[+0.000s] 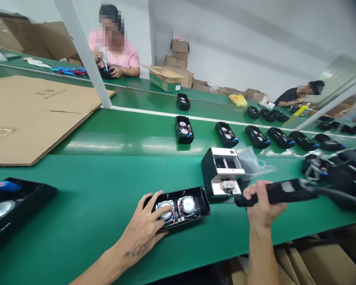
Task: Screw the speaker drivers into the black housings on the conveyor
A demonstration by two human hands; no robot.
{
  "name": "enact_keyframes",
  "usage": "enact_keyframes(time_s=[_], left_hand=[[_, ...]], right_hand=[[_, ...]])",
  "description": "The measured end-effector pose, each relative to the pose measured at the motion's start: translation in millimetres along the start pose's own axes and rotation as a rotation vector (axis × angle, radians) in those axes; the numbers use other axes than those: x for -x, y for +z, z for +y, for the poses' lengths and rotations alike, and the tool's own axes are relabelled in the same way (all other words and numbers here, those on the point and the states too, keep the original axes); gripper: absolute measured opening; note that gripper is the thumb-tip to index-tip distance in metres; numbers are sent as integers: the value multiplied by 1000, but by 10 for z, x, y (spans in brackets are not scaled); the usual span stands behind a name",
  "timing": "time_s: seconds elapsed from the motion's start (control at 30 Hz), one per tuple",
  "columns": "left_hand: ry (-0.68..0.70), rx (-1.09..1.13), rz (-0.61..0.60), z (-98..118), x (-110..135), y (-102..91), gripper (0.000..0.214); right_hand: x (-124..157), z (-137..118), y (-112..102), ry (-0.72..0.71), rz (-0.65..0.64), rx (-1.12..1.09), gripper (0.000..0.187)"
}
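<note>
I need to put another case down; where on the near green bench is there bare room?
The widest bare patch on the green bench lies between the leftmost black case and the left grip on the open case. It continues behind the open case to the small machine. Crowded: the right end, with heaped black items and a plastic bag.
</note>
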State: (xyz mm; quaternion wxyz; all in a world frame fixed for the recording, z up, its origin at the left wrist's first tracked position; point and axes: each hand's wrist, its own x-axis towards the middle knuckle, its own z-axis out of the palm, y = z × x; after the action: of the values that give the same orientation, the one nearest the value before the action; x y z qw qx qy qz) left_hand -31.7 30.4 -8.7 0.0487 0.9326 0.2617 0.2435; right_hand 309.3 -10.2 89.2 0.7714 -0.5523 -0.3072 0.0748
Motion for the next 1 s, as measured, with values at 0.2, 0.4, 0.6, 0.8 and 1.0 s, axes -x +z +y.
enact_keyframes(time_s=[0.2,0.4,0.6,0.8,1.0], left_hand=[[-9,-24,-9,5,-29,24,31],[20,-8,-47,-74,-46,13,28],[10,-13,-113,-74,-53,-27,26],[-1,-27,-150,-33,-67,-58,24],[-8,-18,-150,-20,-50,-35,18]], right_hand=[[-177,-176,249,-112,-16,-37,30],[-143,-133,264,-18,-268,98,32],[384,-500,324,186,-493,-248,14],[1035,-639,691,220,-682,-496,14],[1258,-529,959,239,-840,-487,11]])
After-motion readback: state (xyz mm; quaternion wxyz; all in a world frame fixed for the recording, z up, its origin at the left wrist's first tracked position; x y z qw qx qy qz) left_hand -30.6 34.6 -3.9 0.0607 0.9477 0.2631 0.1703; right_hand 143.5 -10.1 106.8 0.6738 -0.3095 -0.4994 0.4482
